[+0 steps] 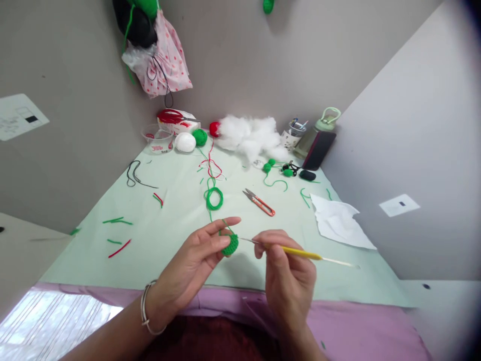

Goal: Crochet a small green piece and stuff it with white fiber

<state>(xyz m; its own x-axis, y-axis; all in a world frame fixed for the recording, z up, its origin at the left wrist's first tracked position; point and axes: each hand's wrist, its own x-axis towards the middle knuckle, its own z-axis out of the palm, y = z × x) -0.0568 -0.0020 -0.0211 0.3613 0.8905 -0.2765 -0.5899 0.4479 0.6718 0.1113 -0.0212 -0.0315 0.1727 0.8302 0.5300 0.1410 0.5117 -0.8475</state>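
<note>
Pale green table cover (158, 240) spread across the desk, pink cloth (356, 326) along the near edge. White stuffing pile (250, 135) at the far side against the wall, white tissue sheet (340, 220) to the right. Pink dotted bag (165, 60) hanging on the wall above. Green water bottle (319, 131) and dark phone (318, 149) leaning at the far right corner.

Left hand (195, 265) low centre, fingers closed in a pinch on small green crochet piece (230, 244), index finger stretched out above it. Bangle (146, 308) on that wrist. Right hand (287, 276) just right of it, fingers closed round yellow-handled crochet hook (300, 252); metal tip pointing left, reaching the crochet piece. Exact contact point too small to tell.

Green yarn strand (214, 198) running up from the piece into a loose coil mid-table, on toward green yarn ball (200, 137) beside white yarn ball (185, 142). Orange thread snips (259, 202) lying flat, right of the coil, apart from both hands. Short green and red yarn offcuts (119, 248) scattered left.
</note>
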